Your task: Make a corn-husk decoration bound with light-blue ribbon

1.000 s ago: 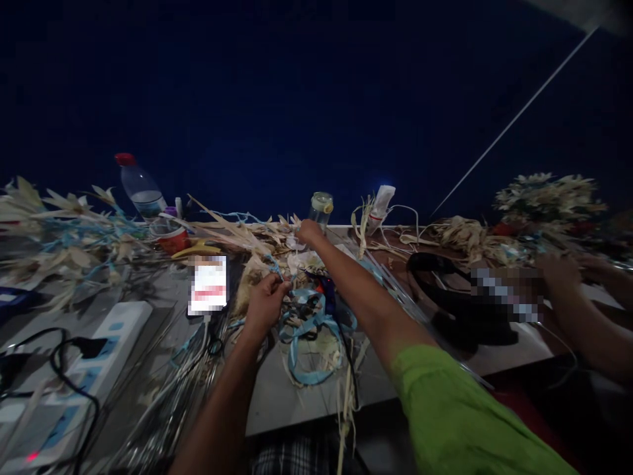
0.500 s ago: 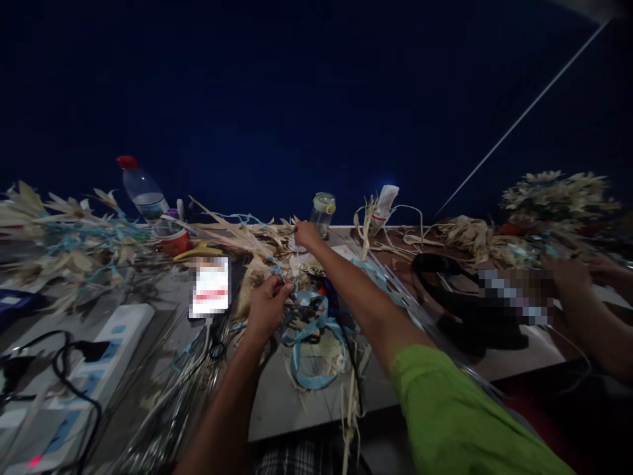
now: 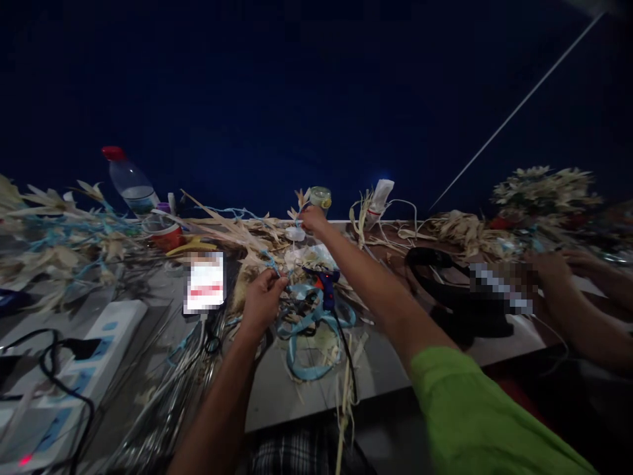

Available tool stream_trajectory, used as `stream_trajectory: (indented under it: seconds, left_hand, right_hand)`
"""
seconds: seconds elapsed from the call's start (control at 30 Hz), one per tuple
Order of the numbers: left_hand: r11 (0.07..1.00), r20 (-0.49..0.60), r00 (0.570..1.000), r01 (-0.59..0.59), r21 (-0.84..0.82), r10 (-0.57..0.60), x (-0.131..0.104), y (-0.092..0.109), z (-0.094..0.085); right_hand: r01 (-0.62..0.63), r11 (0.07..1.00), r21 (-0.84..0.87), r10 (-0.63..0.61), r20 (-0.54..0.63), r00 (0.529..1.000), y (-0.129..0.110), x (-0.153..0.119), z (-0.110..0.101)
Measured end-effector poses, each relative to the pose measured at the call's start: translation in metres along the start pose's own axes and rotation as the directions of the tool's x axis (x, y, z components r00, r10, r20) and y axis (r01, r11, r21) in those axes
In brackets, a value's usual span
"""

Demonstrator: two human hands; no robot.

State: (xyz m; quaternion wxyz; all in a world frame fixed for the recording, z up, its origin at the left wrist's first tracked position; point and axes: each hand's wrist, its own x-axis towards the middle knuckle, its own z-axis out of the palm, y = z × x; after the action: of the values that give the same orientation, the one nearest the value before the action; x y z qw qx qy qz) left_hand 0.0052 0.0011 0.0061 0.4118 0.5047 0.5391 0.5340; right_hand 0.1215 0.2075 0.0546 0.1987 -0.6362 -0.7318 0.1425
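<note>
My left hand (image 3: 263,295) is closed, its fingertips pinched on a thin stem wrapped in light blue ribbon (image 3: 270,262), left of the table's middle. Farther back, my right hand (image 3: 312,219) is closed beside a glass jar (image 3: 320,198), near a small pale dried flower (image 3: 301,200); what its fingers grip is too small to make out. Between my forearms lie a loop of light blue ribbon (image 3: 309,371) and a dark blue glue gun (image 3: 327,290) with a black cord. Pale dried husk strips (image 3: 227,231) spread behind my left hand.
At left are a power strip (image 3: 106,349), a lit phone (image 3: 205,284), a red-capped bottle (image 3: 131,181), a red cup (image 3: 165,234) and yellow-handled scissors (image 3: 192,246). Black headphones (image 3: 435,280), another person's hands (image 3: 548,277) and a bunch of dried flowers (image 3: 544,188) are at right.
My right hand has shifted slightly right and up, and its forearm has swung right, uncovering the glue gun. A small dried flower now shows beside that hand. The view has shifted slightly.
</note>
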Motion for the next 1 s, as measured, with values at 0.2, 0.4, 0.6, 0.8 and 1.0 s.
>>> stream_trajectory:
  seconds: [0.2,0.4,0.6,0.8,1.0]
  left_hand:
    - [1.000,0.000,1.000,-0.016,0.002,0.016,0.000,0.001,0.001]
    - [1.000,0.046,0.999,0.013,-0.013,-0.012,-0.003,0.004,0.004]
    - [0.999,0.065,0.998,0.019,-0.034,-0.017,0.001,-0.001,0.006]
    - [0.998,0.073,0.997,0.027,-0.048,-0.024,0.000,-0.002,0.007]
    - [0.997,0.059,0.997,0.046,-0.054,-0.043,-0.001,-0.002,0.008]
  right_hand:
    - [0.102,0.758,0.644,-0.133,0.000,0.991,0.008,-0.109,-0.051]
    - [0.096,0.670,0.736,-0.171,0.027,0.985,0.018,-0.197,-0.020]
    - [0.092,0.715,0.693,-0.111,-0.017,0.994,0.022,-0.187,0.009]
    - [0.095,0.748,0.656,-0.099,-0.031,0.995,0.026,-0.186,0.014]
    - [0.086,0.742,0.665,-0.081,-0.039,0.996,0.027,-0.190,0.017]
